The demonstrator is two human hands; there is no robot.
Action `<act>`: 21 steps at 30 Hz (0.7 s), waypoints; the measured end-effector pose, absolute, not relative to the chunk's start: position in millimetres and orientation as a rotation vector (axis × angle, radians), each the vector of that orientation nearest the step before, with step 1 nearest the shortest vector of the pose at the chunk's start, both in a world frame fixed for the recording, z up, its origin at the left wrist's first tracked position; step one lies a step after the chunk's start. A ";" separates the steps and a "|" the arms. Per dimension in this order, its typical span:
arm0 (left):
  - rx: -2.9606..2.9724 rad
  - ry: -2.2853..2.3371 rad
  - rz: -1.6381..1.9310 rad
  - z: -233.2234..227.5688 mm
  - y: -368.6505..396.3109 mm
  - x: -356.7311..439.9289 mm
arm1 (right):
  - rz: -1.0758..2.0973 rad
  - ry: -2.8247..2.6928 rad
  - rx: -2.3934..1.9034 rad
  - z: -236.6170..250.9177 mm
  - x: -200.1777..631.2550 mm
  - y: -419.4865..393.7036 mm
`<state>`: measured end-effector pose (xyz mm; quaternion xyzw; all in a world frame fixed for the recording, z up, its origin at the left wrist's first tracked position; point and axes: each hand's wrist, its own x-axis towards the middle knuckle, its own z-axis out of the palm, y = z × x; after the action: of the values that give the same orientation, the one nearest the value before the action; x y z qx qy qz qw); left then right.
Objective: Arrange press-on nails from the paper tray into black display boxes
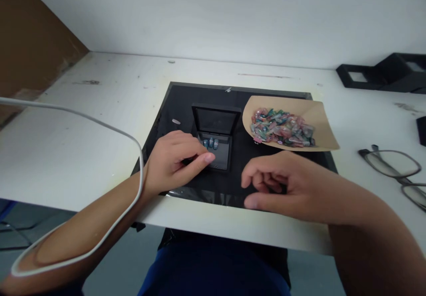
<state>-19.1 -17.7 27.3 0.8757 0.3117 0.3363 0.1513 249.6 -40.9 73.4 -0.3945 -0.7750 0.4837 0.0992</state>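
Note:
A small black hinged case stands with its lid up on a black mat. Several blue press-on nails lie in a row in its base. My left hand is over the case's left front part, its thumb tip above the base and index fingertip close to it. Whatever those fingers pinch is hidden. Right of the case, my right hand hovers with fingers curled and thumb apart, nothing visible between them. Behind it, a beige paper tray holds a heap of colourful press-on nails.
A pale loose nail lies on the mat, left of the case. Eyeglasses rest on the white table at right. Black open boxes stand at the back right. A white cable loops across my left forearm.

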 end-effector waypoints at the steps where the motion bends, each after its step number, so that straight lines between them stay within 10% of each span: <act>1: 2.498 0.917 0.983 26.6 -17.5 -19.1 | 1.322 -2.196 -1.158 76.4 254.0 -41.4; 8: 2.456 0.901 1.023 25.3 -14.4 -16.8 | 0.232 -1.529 -1.539 86.3 317.3 -15.9; 21: 2.432 1.034 1.044 27.6 -11.1 -22.2 | 0.370 -2.301 -1.552 33.2 338.6 39.1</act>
<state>-22.2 -11.1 27.6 0.8463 0.3599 0.3632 0.1493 338.6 39.1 33.2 -0.5462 -0.8098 0.1302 0.1701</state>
